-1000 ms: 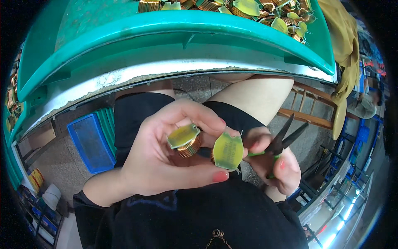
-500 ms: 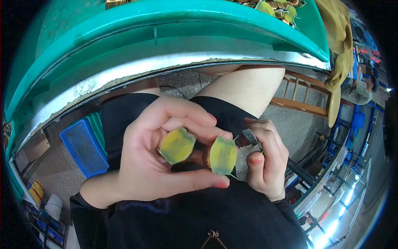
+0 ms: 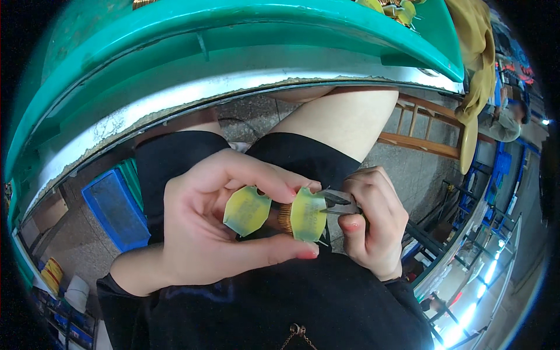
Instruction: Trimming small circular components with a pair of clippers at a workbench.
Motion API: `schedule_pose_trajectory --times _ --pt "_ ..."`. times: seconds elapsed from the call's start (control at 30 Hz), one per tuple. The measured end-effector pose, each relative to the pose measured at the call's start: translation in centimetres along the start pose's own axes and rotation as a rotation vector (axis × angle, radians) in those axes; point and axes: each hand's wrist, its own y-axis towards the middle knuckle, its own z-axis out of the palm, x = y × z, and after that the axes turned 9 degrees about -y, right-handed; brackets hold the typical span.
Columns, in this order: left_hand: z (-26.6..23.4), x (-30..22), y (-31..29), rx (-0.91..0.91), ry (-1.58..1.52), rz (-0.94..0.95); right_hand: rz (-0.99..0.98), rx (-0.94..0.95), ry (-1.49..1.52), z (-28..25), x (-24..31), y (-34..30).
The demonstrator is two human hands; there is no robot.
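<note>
My left hand (image 3: 195, 224) is closed around two copper-wound coils. Each has a yellow-green end plate facing up. One coil (image 3: 247, 211) lies against the palm. The other coil (image 3: 308, 214) sits between thumb and fingertips, its copper winding showing beside the plate and thin metal pins sticking out at the edge. My right hand (image 3: 376, 221) grips small metal pliers (image 3: 340, 202), their handles mostly hidden in the fist. The jaws, slightly parted, are at the upper right edge of the outer coil's plate; I cannot tell whether they close on a pin.
A large green tray (image 3: 245, 23) on the white table edge (image 3: 140, 105) holds more coils (image 3: 399, 11) at the far right. Below are a blue crate (image 3: 114, 210) at left and a wooden stool (image 3: 420, 143) at right. Yellow cloth (image 3: 475, 70) hangs beside the tray.
The pliers have swung round and moved left, so their jaws now reach the outer coil. My left hand has shifted slightly and turned the coils a little.
</note>
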Motion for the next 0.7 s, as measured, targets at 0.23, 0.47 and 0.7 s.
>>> schedule_pose_trajectory --times 0.23,0.47,0.7 --pt "-0.4 -0.1 0.0 0.033 0.071 0.058 -0.017 -0.039 -0.004 0.2 -0.1 0.0" --pt "-0.3 0.0 -0.1 0.001 0.045 0.059 0.033 -0.017 0.002 0.8 0.1 0.1" --pt "-0.4 -0.4 -0.2 -0.002 0.111 0.086 -0.044 -0.039 -0.01 1.4 0.2 0.6"
